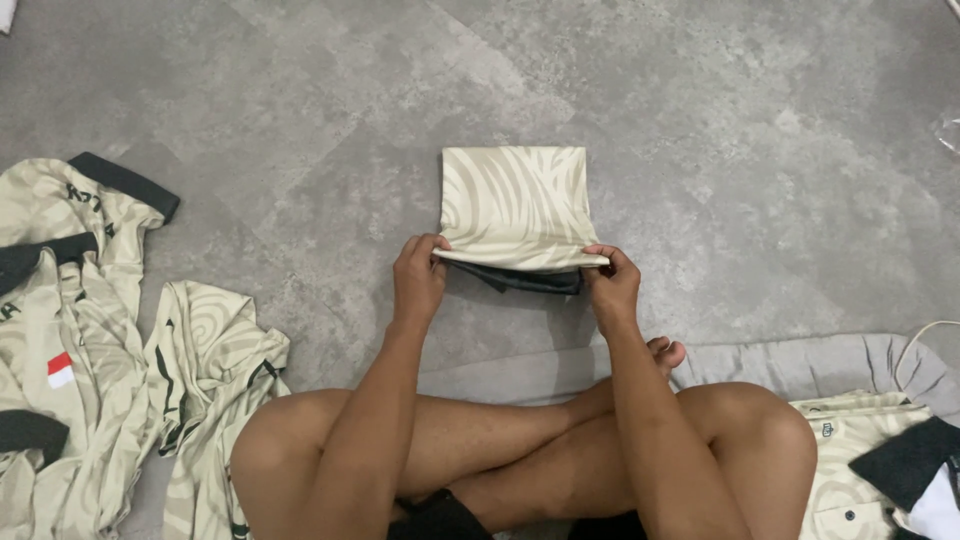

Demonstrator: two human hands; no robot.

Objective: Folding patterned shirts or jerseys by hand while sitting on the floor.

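Head view shows a person seated cross-legged on a grey stone-pattern floor [720,150]. Both hands grasp a folded cream garment [515,205] with a pale swirl print, which lies on the floor directly ahead of the crossed legs. Left hand [418,278] pinches the near left corner of the fold; right hand [612,285] pinches the near right corner. The near edge is lifted slightly, exposing a dark layer beneath. A heap of matching cream shirts [90,330] with black collars lies well apart at the left. Another cream shirt [865,450] rests on a grey cloth [800,362] beside the right knee.
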